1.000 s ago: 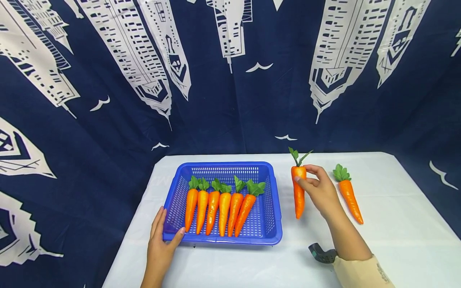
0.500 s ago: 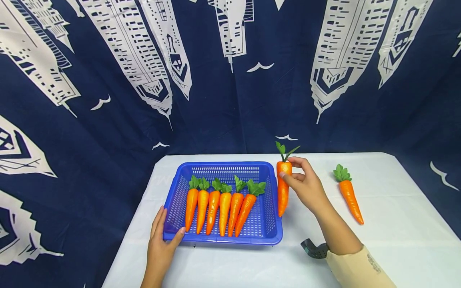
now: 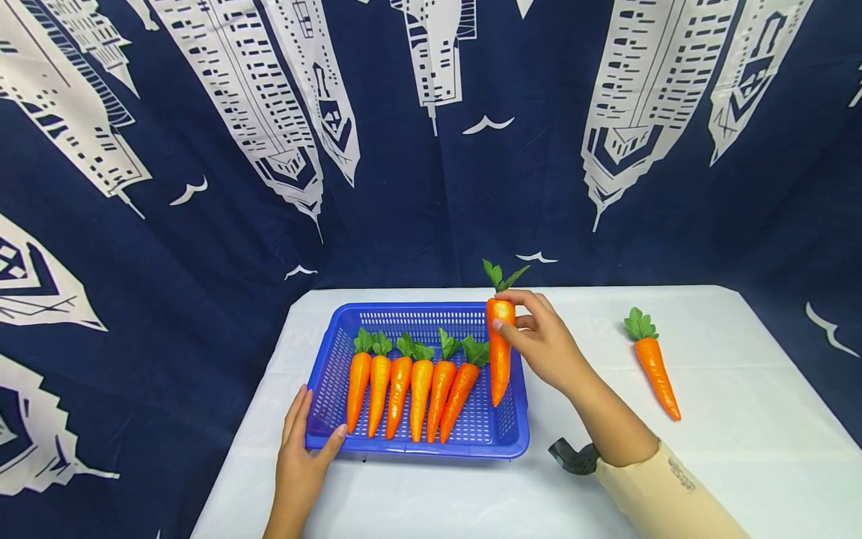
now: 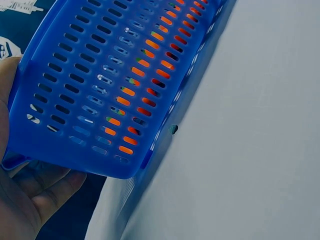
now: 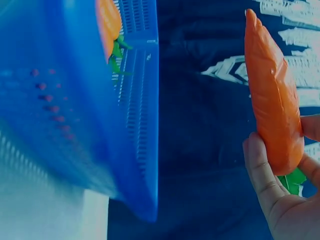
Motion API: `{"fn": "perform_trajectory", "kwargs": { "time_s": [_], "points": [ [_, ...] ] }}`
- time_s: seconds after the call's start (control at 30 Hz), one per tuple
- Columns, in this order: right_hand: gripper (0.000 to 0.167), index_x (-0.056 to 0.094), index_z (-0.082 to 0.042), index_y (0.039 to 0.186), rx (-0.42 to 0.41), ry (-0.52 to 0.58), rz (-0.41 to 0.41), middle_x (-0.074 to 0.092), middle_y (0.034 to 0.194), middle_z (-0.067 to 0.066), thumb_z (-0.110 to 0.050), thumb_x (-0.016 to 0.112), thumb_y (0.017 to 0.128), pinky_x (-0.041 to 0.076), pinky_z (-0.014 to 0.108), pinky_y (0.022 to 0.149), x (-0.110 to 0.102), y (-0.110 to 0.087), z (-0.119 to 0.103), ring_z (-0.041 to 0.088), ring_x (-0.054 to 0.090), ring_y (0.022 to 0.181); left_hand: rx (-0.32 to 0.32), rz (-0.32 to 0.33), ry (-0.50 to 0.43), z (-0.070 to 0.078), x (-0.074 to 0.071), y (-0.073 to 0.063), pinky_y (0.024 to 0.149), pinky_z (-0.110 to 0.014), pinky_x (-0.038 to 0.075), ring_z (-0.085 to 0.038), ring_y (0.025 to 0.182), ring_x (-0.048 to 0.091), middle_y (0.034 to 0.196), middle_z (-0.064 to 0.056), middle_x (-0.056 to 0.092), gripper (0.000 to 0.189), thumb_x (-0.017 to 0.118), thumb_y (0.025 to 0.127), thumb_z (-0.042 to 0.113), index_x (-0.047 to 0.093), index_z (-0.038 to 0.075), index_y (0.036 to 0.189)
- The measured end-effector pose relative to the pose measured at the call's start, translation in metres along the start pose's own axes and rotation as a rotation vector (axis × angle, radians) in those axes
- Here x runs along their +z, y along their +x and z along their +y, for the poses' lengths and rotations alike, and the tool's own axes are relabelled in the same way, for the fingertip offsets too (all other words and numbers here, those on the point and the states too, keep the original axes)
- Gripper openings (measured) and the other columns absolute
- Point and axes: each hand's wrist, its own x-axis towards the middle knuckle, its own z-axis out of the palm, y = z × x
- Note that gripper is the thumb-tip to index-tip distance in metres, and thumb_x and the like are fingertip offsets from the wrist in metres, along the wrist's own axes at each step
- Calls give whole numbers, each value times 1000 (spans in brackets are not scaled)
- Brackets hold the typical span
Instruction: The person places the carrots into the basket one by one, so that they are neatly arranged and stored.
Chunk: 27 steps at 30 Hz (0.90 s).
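Observation:
My right hand (image 3: 545, 340) pinches an orange carrot (image 3: 500, 367) near its leafy top, with the tip pointing down. In the head view this carrot overlaps the right end of a blue plastic basket (image 3: 465, 451). The right wrist view shows the carrot (image 5: 274, 100) between thumb and fingers, apart from the basket wall (image 5: 145, 100). Several carrots (image 3: 399, 397) lie side by side in the basket, leaves toward the back. My left hand (image 3: 299, 464) holds the basket's front left corner, thumb over the rim and fingers along the outside.
One more carrot (image 3: 656, 378) lies on the white tablecloth (image 3: 734, 464) to the right. A dark blue curtain (image 3: 438, 209) with white building prints hangs behind the table. A black device (image 3: 575, 457) sits at the right wrist, beside a beige sleeve (image 3: 663, 490).
My right hand has carried the carrot leftward, from beside the basket to over its right end. The left hand and the basket stay where they were.

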Motion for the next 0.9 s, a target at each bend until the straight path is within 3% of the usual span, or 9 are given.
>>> {"fn": "perform_trajectory", "kwargs": {
  "time_s": [0.3,0.9],
  "points": [
    [41,61,-21,139,-97,-36,-39,52,131,13,-17,66,98,64,39,85,20,10,-16,33,67,107,8,8,-3,-1,1,0,124,-61,20,-33,157,19,170,1,20,85,77,90,34,31,19,160],
    [41,57,-20,140,-130,-35,-176,52,135,11,-23,65,100,64,35,82,57,40,-27,31,65,108,12,11,-3,-2,1,1,125,-61,20,-32,157,19,170,1,20,86,78,89,35,31,20,160]
  ]
}}
